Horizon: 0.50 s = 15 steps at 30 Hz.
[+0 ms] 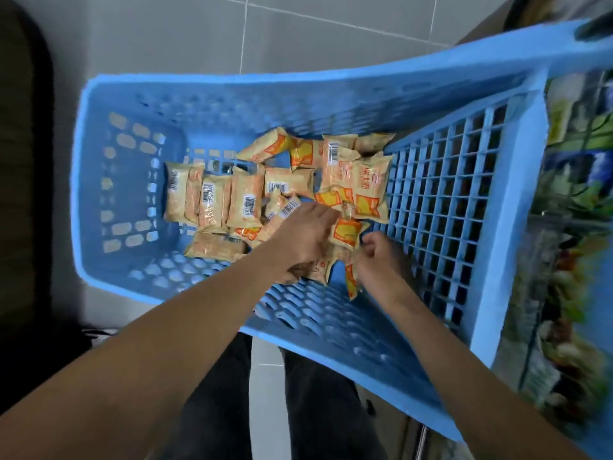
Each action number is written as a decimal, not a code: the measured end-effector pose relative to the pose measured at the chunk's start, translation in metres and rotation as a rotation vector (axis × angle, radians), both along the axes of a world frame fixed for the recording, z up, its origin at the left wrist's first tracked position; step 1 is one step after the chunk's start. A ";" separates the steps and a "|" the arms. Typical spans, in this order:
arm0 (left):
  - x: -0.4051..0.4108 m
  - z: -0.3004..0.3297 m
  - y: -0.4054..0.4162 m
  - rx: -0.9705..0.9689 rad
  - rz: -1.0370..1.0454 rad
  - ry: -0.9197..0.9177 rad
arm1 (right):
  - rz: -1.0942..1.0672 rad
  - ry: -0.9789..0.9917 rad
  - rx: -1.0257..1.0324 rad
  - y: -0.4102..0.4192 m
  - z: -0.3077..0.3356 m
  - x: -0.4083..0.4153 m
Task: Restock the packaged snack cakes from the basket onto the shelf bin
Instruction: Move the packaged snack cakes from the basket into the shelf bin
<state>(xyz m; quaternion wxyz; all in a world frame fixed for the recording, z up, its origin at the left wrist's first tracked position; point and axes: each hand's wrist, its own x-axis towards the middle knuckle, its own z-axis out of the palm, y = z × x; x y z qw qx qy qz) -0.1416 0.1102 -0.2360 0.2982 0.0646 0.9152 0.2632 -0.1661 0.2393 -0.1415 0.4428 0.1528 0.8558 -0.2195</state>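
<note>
A blue plastic basket (109,180) sits below me with several cream and orange snack cake packets (245,197) scattered on its floor. My left hand (305,240) reaches into the pile with fingers spread over packets, and at least one packet (318,270) shows under its palm. My right hand (381,257) is beside it, fingers curled, pinching packets (350,283) at the basket's near side. An orange-faced packet (346,232) lies between the two hands. The shelf bin is not clearly in view.
Grey floor tiles (199,38) lie beyond the basket. Shelves with blurred colourful packaged goods (570,227) stand at the right. My dark trouser legs (215,410) show below the basket. A dark object (23,161) borders the left edge.
</note>
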 end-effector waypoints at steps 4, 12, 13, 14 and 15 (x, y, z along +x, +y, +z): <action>-0.013 -0.016 0.005 -0.195 -0.128 -0.052 | -0.100 0.040 0.069 -0.001 -0.020 0.002; 0.012 0.023 -0.016 0.140 -0.048 0.228 | -0.469 -0.023 -0.099 -0.004 -0.016 0.008; 0.015 0.030 -0.019 0.194 -0.036 0.214 | -0.520 -0.022 -0.126 -0.004 -0.014 0.007; 0.017 0.035 -0.022 0.232 -0.026 0.196 | -0.555 -0.018 -0.143 -0.004 -0.011 0.007; 0.018 0.039 -0.025 0.265 -0.021 0.181 | -0.575 -0.015 -0.156 -0.004 -0.009 0.007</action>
